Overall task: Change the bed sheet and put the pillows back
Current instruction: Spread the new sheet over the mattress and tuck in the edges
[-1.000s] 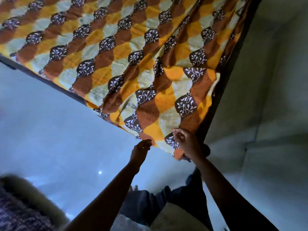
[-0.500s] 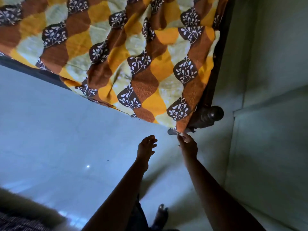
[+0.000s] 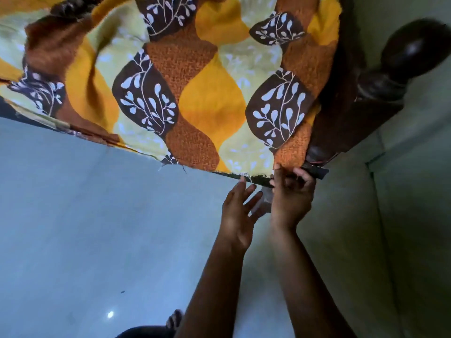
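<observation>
1. Bed sheet (image 3: 210, 101): patterned, draped across the view from 9 to 2 o'clock.
2. Floor (image 3: 73, 228): pale, at 8 o'clock.
3. Bedpost (image 3: 412, 50): dark and rounded, at 2 o'clock.
4. Right hand (image 3: 291, 198): at 4 o'clock, fingers curled, pinching the sheet's corner hem.
5. Left hand (image 3: 238, 215): at 6 o'clock, fingers spread wide, holding nothing.

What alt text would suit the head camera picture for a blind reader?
A person's right hand pinches the corner of an orange, yellow and brown leaf-patterned bed sheet beside a dark wooden bedpost. The left hand, fingers spread, is just below the sheet's hem, above a pale floor.
</observation>
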